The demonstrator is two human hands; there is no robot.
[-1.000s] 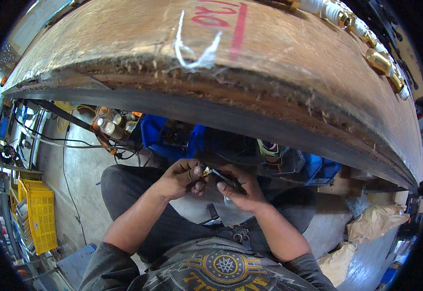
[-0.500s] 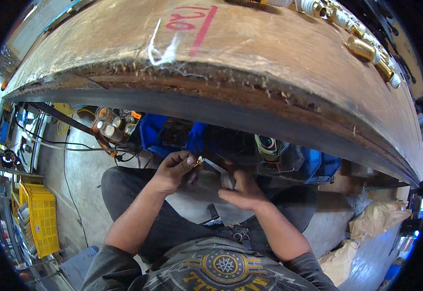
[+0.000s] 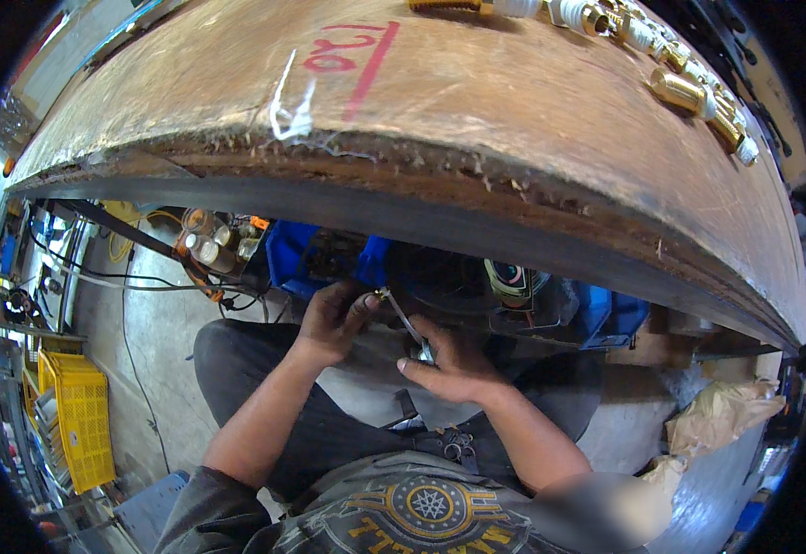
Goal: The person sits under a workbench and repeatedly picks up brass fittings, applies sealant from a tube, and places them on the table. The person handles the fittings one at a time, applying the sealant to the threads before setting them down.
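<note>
Between the fingertips of my left hand point(image 3: 331, 321), a small brass fitting point(image 3: 382, 294) is pinched, with most of it hidden by the fingers. A thin strip of white thread seal tape point(image 3: 403, 317) runs taut from the fitting to my right hand point(image 3: 456, 365). That hand is closed around the tape roll, which shows only in part between thumb and fingers. Both hands are over my lap, just below the front edge of the wooden workbench point(image 3: 191, 138).
Brass fittings point(image 3: 680, 90), several with white-wrapped threads, lie on the bench at upper right. Beneath it stand blue bins point(image 3: 289, 254) and jars point(image 3: 207, 247). A yellow crate point(image 3: 84, 420) stands at left, with cables point(image 3: 135, 360) on the floor. Brown paper point(image 3: 721, 415) lies at right.
My right hand has shifted slightly left and turned, and the tape strip now looks narrower and steeper. The left hand has tilted a little, still pinching the fitting.
</note>
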